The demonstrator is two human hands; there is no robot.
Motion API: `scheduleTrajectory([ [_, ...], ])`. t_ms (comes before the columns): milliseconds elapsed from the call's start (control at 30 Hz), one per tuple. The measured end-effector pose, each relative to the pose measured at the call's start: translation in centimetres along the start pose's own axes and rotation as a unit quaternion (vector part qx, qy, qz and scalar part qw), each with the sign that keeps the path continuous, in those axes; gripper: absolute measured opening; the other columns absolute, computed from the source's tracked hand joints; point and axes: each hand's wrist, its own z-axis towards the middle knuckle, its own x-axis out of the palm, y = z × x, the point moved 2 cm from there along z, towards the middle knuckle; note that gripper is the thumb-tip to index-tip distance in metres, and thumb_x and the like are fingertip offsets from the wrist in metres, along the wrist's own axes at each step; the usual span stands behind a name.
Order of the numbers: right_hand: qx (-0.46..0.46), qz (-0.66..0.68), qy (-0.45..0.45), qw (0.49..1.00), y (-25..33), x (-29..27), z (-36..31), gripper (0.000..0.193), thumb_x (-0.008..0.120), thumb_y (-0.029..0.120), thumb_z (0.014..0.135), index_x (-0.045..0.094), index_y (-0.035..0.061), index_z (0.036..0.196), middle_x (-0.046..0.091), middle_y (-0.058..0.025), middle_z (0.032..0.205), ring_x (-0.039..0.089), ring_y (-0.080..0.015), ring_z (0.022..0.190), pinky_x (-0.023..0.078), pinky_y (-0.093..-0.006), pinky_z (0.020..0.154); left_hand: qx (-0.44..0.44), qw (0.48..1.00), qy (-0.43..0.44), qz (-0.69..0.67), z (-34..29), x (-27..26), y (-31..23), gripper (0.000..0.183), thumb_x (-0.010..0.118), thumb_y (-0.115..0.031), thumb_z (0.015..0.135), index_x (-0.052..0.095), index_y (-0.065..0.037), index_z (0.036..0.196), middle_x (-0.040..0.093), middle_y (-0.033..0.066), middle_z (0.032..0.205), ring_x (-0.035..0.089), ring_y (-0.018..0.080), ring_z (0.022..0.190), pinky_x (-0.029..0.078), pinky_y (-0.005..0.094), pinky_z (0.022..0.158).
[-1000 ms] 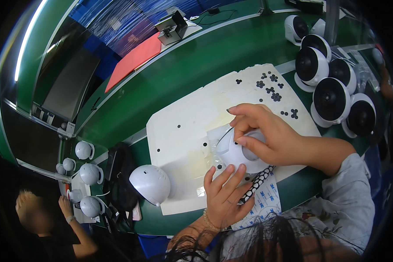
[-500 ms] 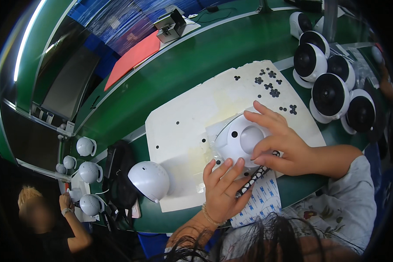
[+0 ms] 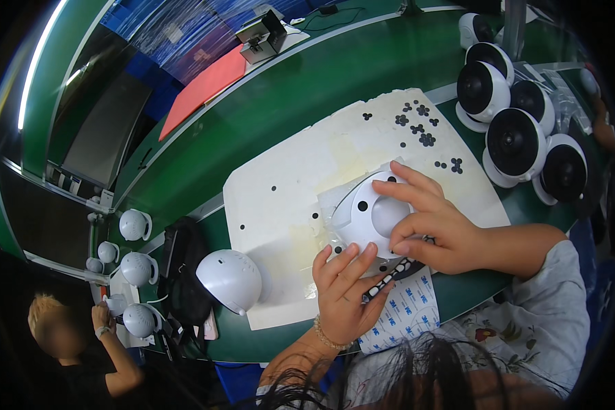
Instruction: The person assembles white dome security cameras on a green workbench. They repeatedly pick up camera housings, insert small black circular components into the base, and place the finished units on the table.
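Note:
A white round base (image 3: 352,225) with a circular recess lies on the board before me, on a crumpled clear bag. Black round pads (image 3: 362,206) sit around its recess; one is beside my right fingertips. My left hand (image 3: 345,290) rests its spread fingers on the near-left rim, thumb apart. My right hand (image 3: 437,229) reaches over the right side of the base, thumb and a bent finger together at the recess edge. Tucked within it is a black-and-white patterned stick-shaped tool (image 3: 383,281), its end pointing toward my left thumb; its tip is hidden.
Black pads (image 3: 427,139) lie scattered on the pale board (image 3: 280,273). A white dome-shaped device (image 3: 231,280) stands left; several black-faced white devices (image 3: 512,147) crowd the right. A printed backing sheet (image 3: 413,307) lies near me. Another person (image 3: 61,328) works at lower left.
My right index finger has shifted slightly left over the base, and a black pad now shows between the fingertips. The whole view has moved a little. Left hand stays at the rim.

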Motion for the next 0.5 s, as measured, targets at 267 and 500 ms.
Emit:
scheduleTrajectory([
  [267, 0.016, 0.024, -0.011, 1.000, -0.07, 0.13, 0.08, 0.013, 0.058, 0.021, 0.080, 0.062, 0.0090, 0.081, 0.036, -0.0164, 0.134, 0.017, -0.0392, 0.130, 0.016, -0.0491, 0.100, -0.013, 1.000, -0.001, -0.005, 0.04, 0.00, -0.08, 0.017, 0.072, -0.012, 0.065, 0.062, -0.007, 0.077, 0.053, 0.0113, 0.120, 0.041, 0.0255, 0.118, 0.026, 0.0436, 0.099],
  [500, -0.030, -0.049, -0.009, 0.998, -0.36, 0.16, -0.23, 0.012, 0.060, 0.023, 0.078, 0.062, 0.0120, 0.084, 0.039, -0.0147, 0.131, 0.024, -0.0366, 0.127, 0.017, -0.0489, 0.098, -0.014, 1.000, -0.009, 0.000, 0.07, 0.03, -0.11, 0.016, 0.071, -0.013, 0.066, 0.061, -0.006, 0.076, 0.054, 0.0112, 0.119, 0.041, 0.0255, 0.117, 0.025, 0.0439, 0.099],
])
